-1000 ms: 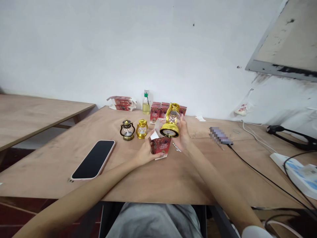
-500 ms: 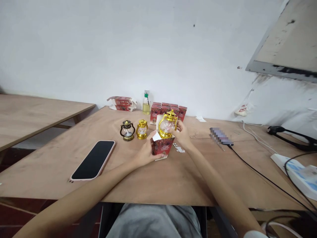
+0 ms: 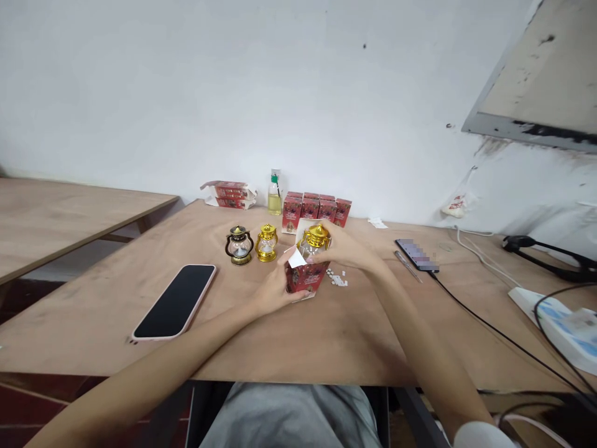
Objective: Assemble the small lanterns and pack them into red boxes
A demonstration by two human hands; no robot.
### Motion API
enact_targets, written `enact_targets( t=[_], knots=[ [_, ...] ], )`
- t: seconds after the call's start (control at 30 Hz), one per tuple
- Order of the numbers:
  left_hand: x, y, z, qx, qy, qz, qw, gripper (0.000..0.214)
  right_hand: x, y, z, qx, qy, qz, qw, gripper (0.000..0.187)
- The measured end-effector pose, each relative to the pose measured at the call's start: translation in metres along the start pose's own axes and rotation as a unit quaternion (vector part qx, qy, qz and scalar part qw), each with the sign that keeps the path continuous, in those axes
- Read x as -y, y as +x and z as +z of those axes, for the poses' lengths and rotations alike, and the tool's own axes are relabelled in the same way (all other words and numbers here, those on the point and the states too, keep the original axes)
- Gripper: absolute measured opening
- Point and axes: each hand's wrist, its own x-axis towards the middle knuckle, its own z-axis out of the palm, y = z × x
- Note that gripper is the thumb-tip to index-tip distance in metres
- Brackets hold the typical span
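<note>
My left hand [image 3: 275, 287] is wrapped round a small red printed box [image 3: 305, 278] with its white top flaps up. A shiny gold lantern [image 3: 316, 235] with a clear globe sits partly down in the box, its lower part hidden by the front wall. From the right, my right hand [image 3: 342, 246] grips the lantern round its upper part. Left of the box, a second gold lantern [image 3: 267, 243] and a dark bronze lantern [image 3: 239, 246] stand upright on the table.
Several closed red boxes [image 3: 292, 213] stand behind my hands, with flattened boxes [image 3: 229, 194] and a bottle of yellowish liquid [image 3: 275, 198] to their left. Small white pieces [image 3: 337, 279] lie right of the box. Phones [image 3: 176, 303] lie on both sides; a screwdriver [image 3: 408, 266] and power strip [image 3: 555, 326] are rightward.
The gold lantern has gone down into the red box. My right hand has shifted from its side to over its upper part. My left hand stays on the box.
</note>
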Motion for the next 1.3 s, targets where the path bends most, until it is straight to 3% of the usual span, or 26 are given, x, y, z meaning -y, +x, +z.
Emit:
enact_targets(
  t=[0.13, 0.23, 0.37, 0.5, 0.57, 0.67, 0.73, 0.83, 0.97, 1.07, 1.3],
  knots=[
    [0.002, -0.002, -0.001, 0.003, 0.007, -0.015, 1.000, 0.103, 0.003, 0.007, -0.003, 0.012, -0.068, -0.029, 0.997, 0.052],
    [0.003, -0.005, 0.000, 0.001, 0.032, -0.036, 0.999, 0.112, 0.009, 0.004, -0.005, 0.053, -0.144, -0.037, 0.987, 0.040],
    [-0.002, -0.007, 0.000, -0.001, 0.041, -0.057, 0.997, 0.120, 0.026, -0.004, -0.008, 0.155, -0.259, -0.040, 0.952, 0.032],
    [-0.005, -0.006, -0.002, 0.030, 0.043, -0.057, 0.997, 0.118, 0.038, -0.001, -0.008, 0.218, -0.347, -0.053, 0.911, 0.026],
    [-0.005, -0.004, -0.004, 0.042, 0.057, -0.049, 0.996, 0.113, 0.037, 0.004, -0.008, 0.244, -0.337, -0.072, 0.907, 0.023],
    [-0.003, -0.003, -0.006, 0.042, 0.062, -0.025, 0.997, 0.103, 0.025, 0.012, -0.010, 0.265, -0.236, -0.093, 0.930, 0.026],
    [-0.003, -0.002, -0.007, 0.033, 0.055, -0.019, 0.998, 0.095, 0.014, 0.014, -0.014, 0.250, -0.128, -0.099, 0.955, 0.029],
    [-0.006, 0.000, -0.007, 0.027, 0.041, -0.031, 0.998, 0.092, -0.003, 0.011, -0.018, 0.181, 0.061, -0.084, 0.978, 0.024],
    [-0.011, 0.003, -0.010, 0.032, 0.033, -0.042, 0.998, 0.091, -0.019, 0.008, -0.016, 0.078, 0.241, -0.044, 0.967, 0.022],
    [-0.013, 0.005, -0.011, 0.040, 0.031, -0.044, 0.998, 0.087, -0.030, 0.011, -0.003, 0.030, 0.291, -0.068, 0.954, 0.025],
    [-0.004, 0.006, -0.012, 0.045, 0.005, -0.044, 0.998, 0.091, -0.039, 0.015, 0.029, -0.053, 0.317, -0.051, 0.946, 0.070]
  ],
)
